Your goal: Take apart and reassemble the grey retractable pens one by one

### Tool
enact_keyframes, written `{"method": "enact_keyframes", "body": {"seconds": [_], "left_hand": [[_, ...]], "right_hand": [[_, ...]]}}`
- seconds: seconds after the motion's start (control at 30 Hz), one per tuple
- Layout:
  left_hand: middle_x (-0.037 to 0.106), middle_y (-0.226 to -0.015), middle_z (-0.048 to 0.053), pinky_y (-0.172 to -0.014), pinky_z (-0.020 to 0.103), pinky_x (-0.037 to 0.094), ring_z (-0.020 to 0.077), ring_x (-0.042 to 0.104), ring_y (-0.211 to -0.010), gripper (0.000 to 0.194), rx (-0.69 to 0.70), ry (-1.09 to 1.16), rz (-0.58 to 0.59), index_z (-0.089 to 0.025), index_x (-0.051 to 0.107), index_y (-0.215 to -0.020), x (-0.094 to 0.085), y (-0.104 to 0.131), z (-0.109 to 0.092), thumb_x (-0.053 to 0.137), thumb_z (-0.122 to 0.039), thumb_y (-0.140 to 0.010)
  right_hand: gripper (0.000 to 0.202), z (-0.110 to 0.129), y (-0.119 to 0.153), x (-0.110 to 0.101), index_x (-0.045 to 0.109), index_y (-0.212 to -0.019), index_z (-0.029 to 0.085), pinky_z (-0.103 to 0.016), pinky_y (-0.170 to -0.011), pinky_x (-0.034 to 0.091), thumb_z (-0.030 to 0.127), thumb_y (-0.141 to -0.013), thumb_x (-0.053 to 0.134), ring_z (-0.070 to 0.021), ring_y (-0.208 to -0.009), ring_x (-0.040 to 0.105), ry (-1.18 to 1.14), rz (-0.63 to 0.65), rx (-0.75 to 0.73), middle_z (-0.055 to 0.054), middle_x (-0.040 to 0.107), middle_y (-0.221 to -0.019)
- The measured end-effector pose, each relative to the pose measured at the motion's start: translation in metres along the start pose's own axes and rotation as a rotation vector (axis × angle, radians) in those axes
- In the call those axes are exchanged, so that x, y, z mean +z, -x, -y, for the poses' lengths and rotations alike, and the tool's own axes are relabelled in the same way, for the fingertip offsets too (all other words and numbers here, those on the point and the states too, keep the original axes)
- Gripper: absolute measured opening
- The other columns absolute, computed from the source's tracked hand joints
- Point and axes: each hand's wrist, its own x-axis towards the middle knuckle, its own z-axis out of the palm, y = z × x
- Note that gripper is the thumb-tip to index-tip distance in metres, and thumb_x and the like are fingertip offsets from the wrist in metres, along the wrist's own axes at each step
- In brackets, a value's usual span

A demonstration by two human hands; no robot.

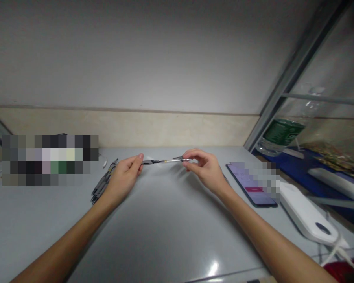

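A thin pen-like rod (168, 160) with a dark grey left part and a silvery right part is held level above the grey table (153, 228). My left hand (129, 169) is closed on its dark end, the thumb on top. At the silvery end, my right hand (202, 165) pinches between thumb and fingers, with a short dark piece (177, 158) by the fingertips. Several dark grey pens (101, 186) lie in a bunch beside my left wrist, partly hidden by it.
At the right lie a phone (255, 188) with its screen lit and a white device (306, 212) with a cable. Beyond the metal frame (273, 90) is a plastic bottle (284, 131) with a green label. A pixelated area covers things at the left.
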Motion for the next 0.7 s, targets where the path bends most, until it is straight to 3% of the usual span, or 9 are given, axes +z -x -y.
{"method": "enact_keyframes", "body": {"seconds": [0.17,0.27,0.4,0.47,0.57,0.7], "left_hand": [[0.038,-0.050,-0.005,-0.050,0.023,0.028,0.0103,0.035,-0.050,0.043,0.001,0.050,0.055,-0.019,0.039,-0.056,0.0025,0.0001,-0.0045,0.039,-0.050,-0.087],[0.042,-0.054,-0.004,-0.053,0.022,0.031,0.0106,0.040,-0.054,0.039,0.061,0.038,0.098,-0.019,0.043,-0.058,0.0015,0.0012,-0.0046,0.043,-0.046,-0.086],[0.053,-0.068,-0.003,-0.059,0.021,0.036,0.0116,0.049,-0.064,0.021,0.123,0.089,0.080,-0.018,0.057,-0.082,0.0018,0.0040,0.0006,0.055,-0.039,-0.081],[0.058,-0.078,-0.001,-0.062,0.021,0.039,0.0118,0.053,-0.068,0.021,0.125,0.155,0.083,-0.019,0.057,-0.088,0.0037,0.0048,0.0034,0.061,-0.037,-0.078],[0.061,-0.084,0.002,-0.065,0.021,0.041,0.0121,0.055,-0.071,0.023,0.115,0.218,0.071,-0.018,0.057,-0.086,0.0062,0.0046,0.0043,0.065,-0.036,-0.075],[0.061,-0.081,0.001,-0.065,0.021,0.042,0.0113,0.056,-0.071,0.022,0.080,0.247,0.050,-0.018,0.058,-0.085,0.0062,0.0036,0.0017,0.066,-0.036,-0.074]], "right_hand": [[0.011,0.0023,0.0029,0.0050,0.069,-0.079,0.018,-0.026,-0.066,0.051,0.023,-0.070,0.072,-0.0164,-0.083,0.060,0.009,0.006,0.006,-0.005,0.063,-0.088],[0.015,0.0043,0.0045,0.0077,0.070,-0.079,0.016,-0.025,-0.060,0.047,0.027,-0.069,0.073,-0.0145,-0.072,0.059,0.044,0.006,0.080,-0.005,0.064,-0.079],[0.032,0.0018,0.0040,0.0095,0.065,-0.101,0.016,-0.023,-0.051,0.041,0.033,-0.074,0.069,-0.0098,-0.049,0.050,-0.114,0.043,0.220,0.003,0.056,-0.055],[0.032,-0.0001,0.0030,0.0096,0.063,-0.102,0.015,-0.021,-0.045,0.037,0.039,-0.081,0.060,-0.0082,-0.041,0.044,-0.231,0.086,0.321,0.006,0.051,-0.046],[0.030,0.0002,0.0012,0.0075,0.063,-0.095,0.016,-0.020,-0.044,0.038,0.042,-0.083,0.057,-0.0083,-0.044,0.047,-0.318,0.101,0.374,0.003,0.054,-0.051],[0.036,0.0049,0.0001,0.0031,0.063,-0.097,0.017,-0.023,-0.052,0.045,0.034,-0.068,0.074,-0.0133,-0.063,0.060,-0.323,0.126,0.319,-0.002,0.064,-0.070]]}}
